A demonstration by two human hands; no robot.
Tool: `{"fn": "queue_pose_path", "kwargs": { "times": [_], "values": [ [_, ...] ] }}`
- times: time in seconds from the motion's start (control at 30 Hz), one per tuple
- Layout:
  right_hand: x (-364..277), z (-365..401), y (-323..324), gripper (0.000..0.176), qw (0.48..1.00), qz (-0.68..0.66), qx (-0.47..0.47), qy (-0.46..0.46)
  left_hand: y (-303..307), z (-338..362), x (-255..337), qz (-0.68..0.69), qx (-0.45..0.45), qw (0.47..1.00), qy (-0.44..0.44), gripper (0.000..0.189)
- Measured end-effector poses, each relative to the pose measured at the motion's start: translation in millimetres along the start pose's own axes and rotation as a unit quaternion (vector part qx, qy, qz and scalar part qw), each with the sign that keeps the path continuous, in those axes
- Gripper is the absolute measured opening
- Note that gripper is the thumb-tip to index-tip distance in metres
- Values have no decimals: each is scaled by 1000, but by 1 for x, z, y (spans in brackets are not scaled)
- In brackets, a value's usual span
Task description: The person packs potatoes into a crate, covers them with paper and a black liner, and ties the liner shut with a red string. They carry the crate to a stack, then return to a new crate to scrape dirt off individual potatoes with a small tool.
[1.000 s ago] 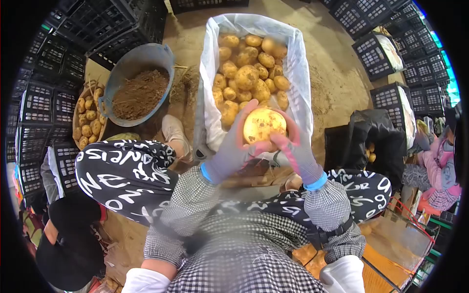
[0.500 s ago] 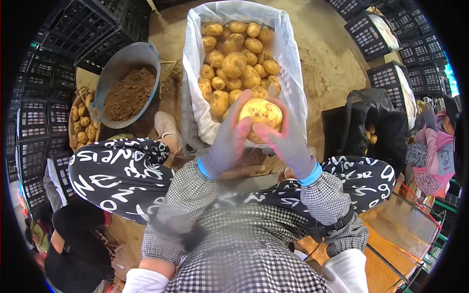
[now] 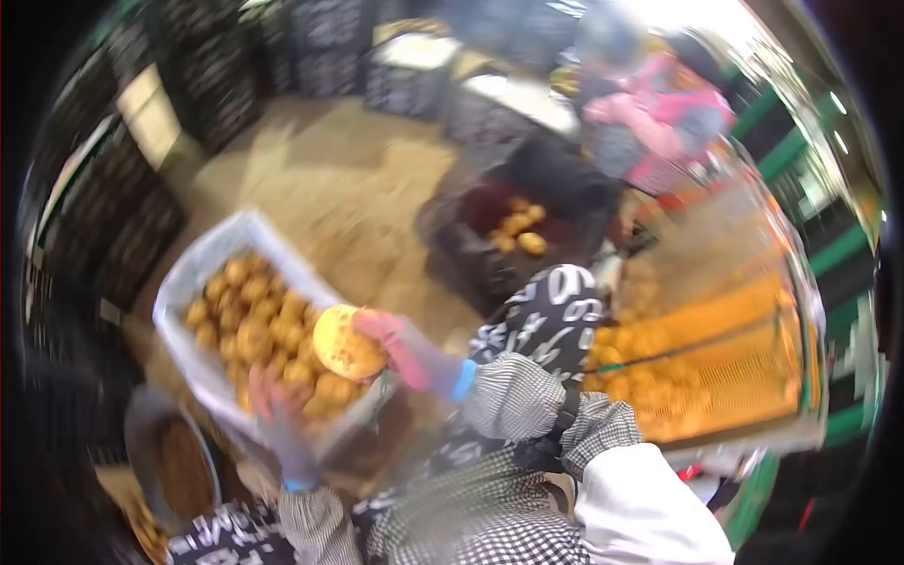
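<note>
A large yellow potato (image 3: 347, 343) with brown specks is held in my right hand (image 3: 414, 356), in a grey and pink glove, above the right side of a lined crate (image 3: 188, 353). Many smaller potatoes (image 3: 252, 311) fill this crate. Over the crate's near edge is my left hand (image 3: 282, 424), gloved too, its fingers apart and blurred, with nothing in it.
A black bag (image 3: 461, 221) holds several potatoes. To the right stands a sorting table with an orange surface (image 3: 734, 363) and potatoes on it. A person in pink (image 3: 659, 122) is behind it. A tub of soil (image 3: 184, 466) sits lower left; black crates (image 3: 325, 47) line the back.
The view has swung to the right, bringing in the orange table. My left hand has come off the large potato, which my right hand still holds.
</note>
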State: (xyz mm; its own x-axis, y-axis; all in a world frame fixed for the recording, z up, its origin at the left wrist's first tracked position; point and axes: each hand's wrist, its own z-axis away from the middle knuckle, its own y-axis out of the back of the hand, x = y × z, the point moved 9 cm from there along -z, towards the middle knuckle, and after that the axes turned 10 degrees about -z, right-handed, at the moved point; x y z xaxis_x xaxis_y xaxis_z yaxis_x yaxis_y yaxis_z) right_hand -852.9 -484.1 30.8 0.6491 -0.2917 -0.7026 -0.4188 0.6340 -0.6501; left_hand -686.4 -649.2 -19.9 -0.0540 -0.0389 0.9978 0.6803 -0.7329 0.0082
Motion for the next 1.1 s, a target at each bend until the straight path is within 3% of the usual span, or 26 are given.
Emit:
{"fn": "queue_pose_path", "kwargs": {
  "times": [0.03,0.1,0.2,0.23,0.27,0.33,0.4,0.43,0.47,0.5,0.53,0.57,0.6,0.7,0.83,0.93,1.07,1.1],
  "values": [
    [-44,4,28,37,994,-30,24,103,10,-16,-16,38,44,998,6,49],
    [-133,47,60,41,961,-76,48,262,30,-47,-56,-30,68,997,-19,50],
    [-309,191,81,52,874,-69,59,477,15,-51,-67,-17,65,997,23,50],
    [-361,252,86,51,757,58,168,629,1,-46,-58,-3,56,998,27,50],
    [-399,298,89,50,667,130,236,694,-11,-36,-45,7,52,998,34,49],
    [-448,346,96,49,550,276,343,710,-2,-35,-52,-37,55,998,6,47],
    [-467,337,111,48,499,455,392,624,-9,-29,-40,-289,0,942,-172,46],
    [-463,312,118,49,498,538,365,574,-9,-25,-46,-246,-26,957,-151,44],
    [-446,283,119,49,531,582,289,545,-6,-26,-66,-198,-34,971,-134,42],
    [-416,247,115,50,624,538,184,536,-1,-29,-109,-8,-37,998,-47,37],
    [-384,206,104,51,717,463,90,513,0,-18,-106,-305,1,945,-121,33],
    [-339,164,93,52,846,239,66,472,0,-11,-89,-373,7,925,-69,32],
    [-288,130,72,48,841,266,44,469,1,-7,-85,-358,8,934,-5,34],
    [-164,49,29,38,935,162,34,314,25,-13,-91,-322,46,942,85,42],
    [-78,3,24,29,942,258,45,211,50,-67,-88,-445,80,887,97,59],
    [-67,-10,23,30,947,270,38,169,44,-122,-78,-545,86,829,91,73],
    [-66,-14,14,29,942,302,30,144,41,-179,-108,-555,52,799,226,86],
    [-63,-14,13,29,938,318,26,137,42,-184,-110,-566,61,797,204,85]
  ]
}}
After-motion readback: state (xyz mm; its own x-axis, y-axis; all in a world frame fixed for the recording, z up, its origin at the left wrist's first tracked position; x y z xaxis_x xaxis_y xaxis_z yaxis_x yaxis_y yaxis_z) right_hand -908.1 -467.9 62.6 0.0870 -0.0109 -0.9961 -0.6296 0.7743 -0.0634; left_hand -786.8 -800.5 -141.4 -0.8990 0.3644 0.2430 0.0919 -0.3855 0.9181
